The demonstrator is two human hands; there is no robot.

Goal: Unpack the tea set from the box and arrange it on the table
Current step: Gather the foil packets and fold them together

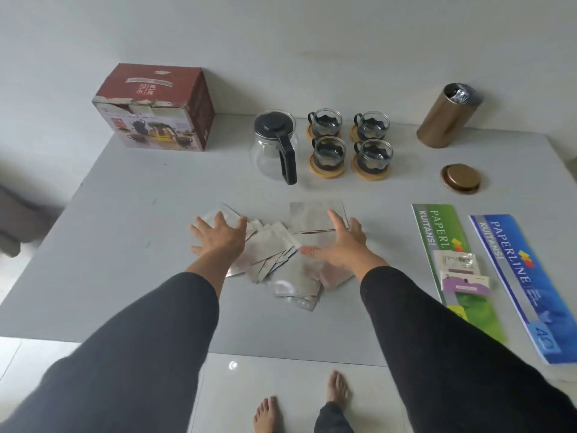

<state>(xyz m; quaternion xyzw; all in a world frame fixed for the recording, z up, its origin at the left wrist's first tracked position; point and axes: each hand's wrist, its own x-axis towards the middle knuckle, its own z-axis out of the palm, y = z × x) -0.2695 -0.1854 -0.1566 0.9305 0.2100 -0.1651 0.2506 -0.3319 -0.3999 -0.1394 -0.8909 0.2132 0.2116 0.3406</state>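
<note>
A dark red tea-set box (156,107) stands at the table's back left. A glass teapot (274,148) with a black lid and handle stands mid-back. To its right, several glass cups (351,142) in black holders sit on round wooden coasters. A spread of silver foil sachets (278,254) lies in the middle. My left hand (220,237) rests flat, fingers spread, on the pile's left side. My right hand (338,242) lies flat and open on its right side. Neither hand grips anything.
A gold cylindrical tin (446,117) stands open at the back right, its gold lid (460,178) lying in front of it. Two receipt books, green (443,239) and blue (518,276), lie at the right with small packets (462,273) on the green one. The grey table (125,214) ends near my bare feet.
</note>
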